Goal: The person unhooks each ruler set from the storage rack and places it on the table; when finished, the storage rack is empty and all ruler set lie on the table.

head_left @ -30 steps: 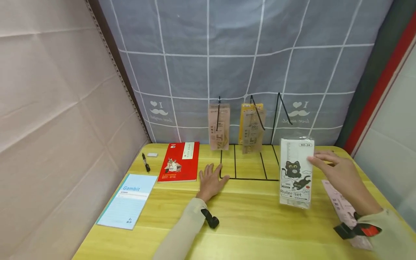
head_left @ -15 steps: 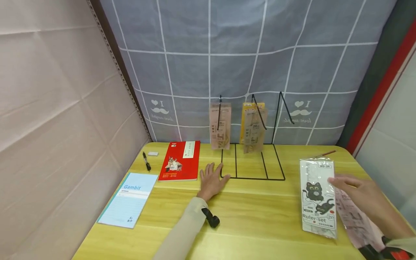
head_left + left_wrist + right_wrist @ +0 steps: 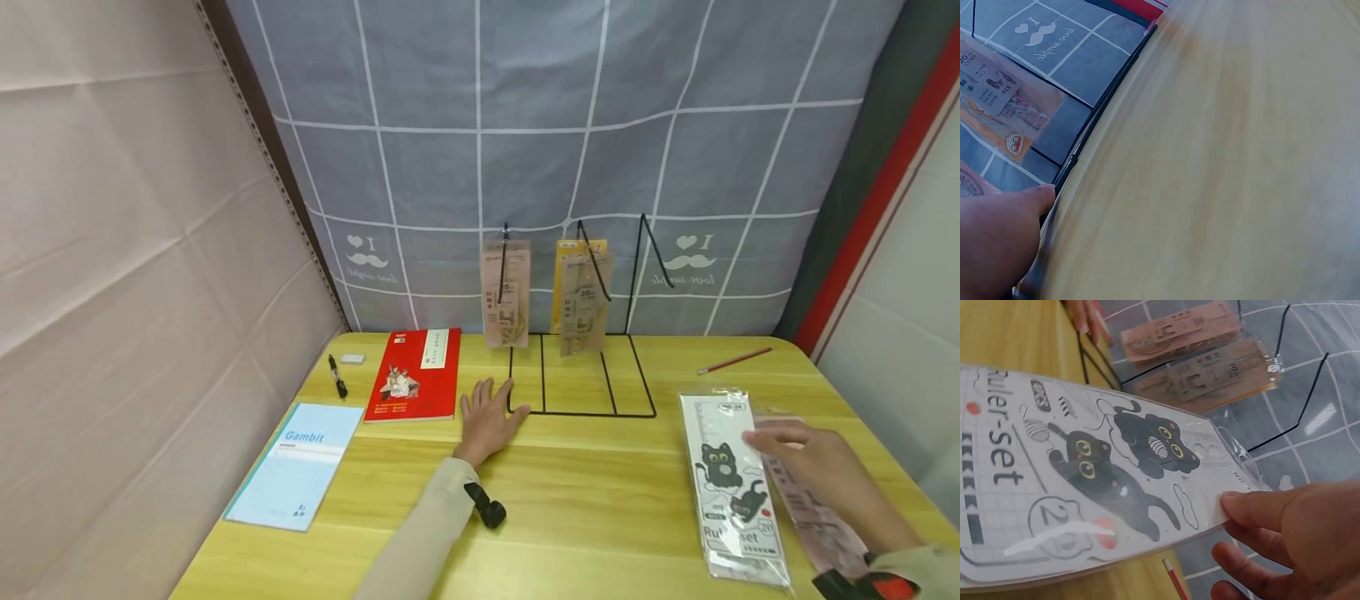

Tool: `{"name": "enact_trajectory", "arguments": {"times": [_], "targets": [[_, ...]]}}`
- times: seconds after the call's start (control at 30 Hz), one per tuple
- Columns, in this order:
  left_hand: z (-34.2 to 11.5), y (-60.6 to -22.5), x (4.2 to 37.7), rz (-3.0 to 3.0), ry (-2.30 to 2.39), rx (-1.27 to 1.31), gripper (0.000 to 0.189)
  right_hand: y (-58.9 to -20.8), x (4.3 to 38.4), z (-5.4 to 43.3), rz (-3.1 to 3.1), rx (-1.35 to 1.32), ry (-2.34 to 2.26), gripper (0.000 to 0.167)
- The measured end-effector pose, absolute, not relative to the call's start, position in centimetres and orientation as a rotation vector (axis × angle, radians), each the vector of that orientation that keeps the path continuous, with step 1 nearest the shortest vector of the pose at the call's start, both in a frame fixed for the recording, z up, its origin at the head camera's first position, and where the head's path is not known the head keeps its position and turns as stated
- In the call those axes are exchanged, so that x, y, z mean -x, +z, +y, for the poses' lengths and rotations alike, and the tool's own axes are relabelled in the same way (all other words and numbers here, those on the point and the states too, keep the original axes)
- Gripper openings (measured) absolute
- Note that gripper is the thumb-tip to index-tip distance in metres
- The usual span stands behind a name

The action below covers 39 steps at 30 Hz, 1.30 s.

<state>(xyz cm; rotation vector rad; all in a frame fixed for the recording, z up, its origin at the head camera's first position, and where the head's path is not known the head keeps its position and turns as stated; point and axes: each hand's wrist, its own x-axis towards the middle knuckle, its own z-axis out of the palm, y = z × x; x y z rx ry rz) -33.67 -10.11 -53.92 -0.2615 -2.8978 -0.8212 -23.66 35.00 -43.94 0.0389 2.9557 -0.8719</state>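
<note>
My right hand (image 3: pixel 821 471) pinches the right edge of a white ruler set pack (image 3: pixel 722 463) with black cats on it. In the right wrist view, the thumb lies on the pack's front near its top end, with the other fingers behind it. A pink ruler set pack (image 3: pixel 813 508) lies on the table, partly hidden by that hand. My left hand (image 3: pixel 483 423) rests with spread fingers at the front left corner of a black wire display rack (image 3: pixel 585 413). Its thumb (image 3: pixel 1038 199) touches the rack's base bar in the left wrist view.
One hook of the rack carries a pink pack (image 3: pixel 506 292), another a tan pack (image 3: pixel 583 308) before a yellow one (image 3: pixel 558 283). The right hook (image 3: pixel 660 254) is bare. A red book (image 3: pixel 416 375), notebook (image 3: pixel 294 467), pen (image 3: pixel 337 377), eraser (image 3: pixel 352 359) and red pencil (image 3: pixel 735 361) lie around.
My right hand has brought the cat ruler set pack rightward and nearer, down from in front of the rack, which uncovers the pencil. My left hand has stayed at the rack's corner.
</note>
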Motion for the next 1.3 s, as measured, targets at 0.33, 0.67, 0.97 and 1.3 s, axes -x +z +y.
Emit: {"name": "enact_trajectory", "arguments": {"times": [0.33, 0.67, 0.97, 1.3], "targets": [[-10.2, -54.3, 33.7, -2.904, -0.816, 0.247, 0.068, -45.6, 23.8, 34.6, 2.984, -0.046, -0.77, 0.072], [-10.0, -54.2, 33.8, -2.906, -0.807, 0.238, 0.068, -47.6, 24.1, 34.9, 2.993, -0.091, -0.827, 0.065], [-10.0, -53.5, 33.3, -2.893, -0.813, 0.269, 0.065, -48.7, 23.9, 34.3, 3.079, -0.155, -0.69, 0.052], [-10.1, -53.3, 33.3, -2.892, -0.815, 0.261, 0.066, -49.0, 23.7, 33.4, 3.065, -0.315, -0.708, 0.045]]}}
